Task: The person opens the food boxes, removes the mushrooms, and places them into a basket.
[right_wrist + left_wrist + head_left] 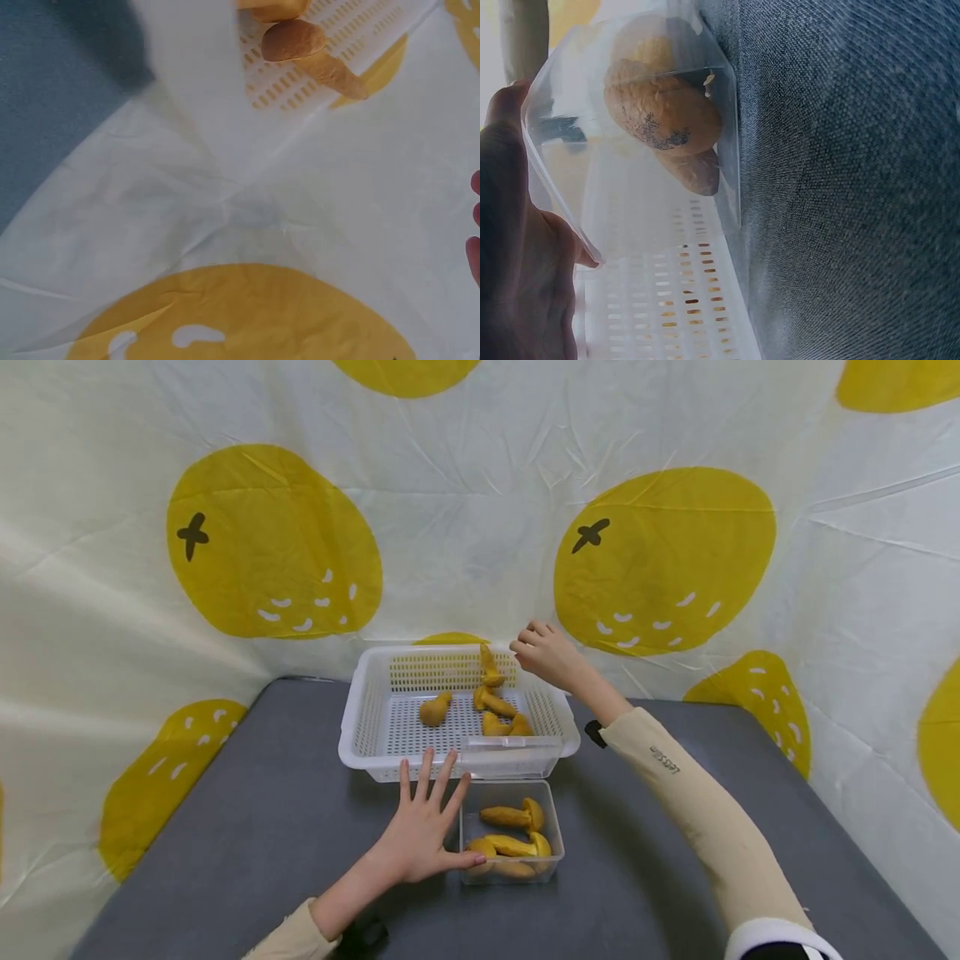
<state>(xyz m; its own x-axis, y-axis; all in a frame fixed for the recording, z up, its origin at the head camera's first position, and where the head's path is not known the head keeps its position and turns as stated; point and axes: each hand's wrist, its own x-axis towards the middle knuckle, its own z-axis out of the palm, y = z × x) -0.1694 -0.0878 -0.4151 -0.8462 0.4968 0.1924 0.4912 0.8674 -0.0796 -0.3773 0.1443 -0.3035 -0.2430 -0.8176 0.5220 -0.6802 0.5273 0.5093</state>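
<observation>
- My left hand (422, 833) lies flat, fingers spread, thumb against the clear box (512, 832) to steady it.
- My right hand (546, 653) hovers loosely curled, grasping nothing, above the white basket (375, 710) of mushrooms (435, 709).

A grey table (262, 827) (fabric-covered) carries everything. On it sit a white basket (360, 727) and, touching its front wall, a clear tub (551, 827).

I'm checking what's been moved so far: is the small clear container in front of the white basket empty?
No, the clear container holds several yellow-brown mushroom-shaped pieces, seen from the head view.
</observation>
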